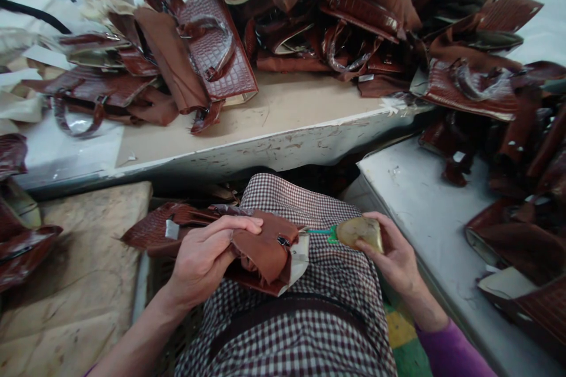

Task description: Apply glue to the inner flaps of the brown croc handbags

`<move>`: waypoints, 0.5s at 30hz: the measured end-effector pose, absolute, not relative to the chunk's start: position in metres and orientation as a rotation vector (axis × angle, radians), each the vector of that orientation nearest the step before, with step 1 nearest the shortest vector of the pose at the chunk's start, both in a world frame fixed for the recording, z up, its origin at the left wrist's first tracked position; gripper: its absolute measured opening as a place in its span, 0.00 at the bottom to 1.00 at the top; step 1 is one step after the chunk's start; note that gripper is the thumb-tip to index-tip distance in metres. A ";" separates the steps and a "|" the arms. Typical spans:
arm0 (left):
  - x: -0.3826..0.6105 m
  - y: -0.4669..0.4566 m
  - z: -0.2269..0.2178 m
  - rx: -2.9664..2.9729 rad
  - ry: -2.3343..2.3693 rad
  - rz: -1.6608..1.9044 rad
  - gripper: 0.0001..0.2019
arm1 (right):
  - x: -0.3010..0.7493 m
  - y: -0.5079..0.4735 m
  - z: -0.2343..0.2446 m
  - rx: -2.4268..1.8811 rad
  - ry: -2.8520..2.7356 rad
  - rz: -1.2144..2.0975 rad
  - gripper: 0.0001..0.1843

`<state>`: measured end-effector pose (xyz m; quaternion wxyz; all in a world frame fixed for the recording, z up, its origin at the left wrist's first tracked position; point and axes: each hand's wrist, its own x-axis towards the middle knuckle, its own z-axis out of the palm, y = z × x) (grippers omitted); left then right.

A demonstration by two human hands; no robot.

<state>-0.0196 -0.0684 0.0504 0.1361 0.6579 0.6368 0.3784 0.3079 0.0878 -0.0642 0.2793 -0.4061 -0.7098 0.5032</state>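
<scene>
A brown crocodile-pattern handbag piece [274,241] with a zipper and pale lining lies across my lap, over a checkered apron [300,188]. My left hand [207,253] grips its folded brown fabric, thumb underneath and fingers on top. In my right hand [393,247] is a squeeze bottle [360,232], yellowish and translucent, with a green cap and thin nozzle. The nozzle points left, and its tip reaches the bag's edge near the zipper end. Whether anything comes out of it is too small to tell.
Several brown handbags [216,41] are heaped along the workbench [247,112] in front. More bag pieces lie on a white side table [411,188] at my right. A stained board [79,247] stands at my left, with another bag [22,241] at its edge.
</scene>
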 end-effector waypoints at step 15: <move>-0.018 -0.068 0.051 1.921 1.809 1.097 0.13 | 0.302 0.097 -0.051 -1.122 -1.861 1.464 0.26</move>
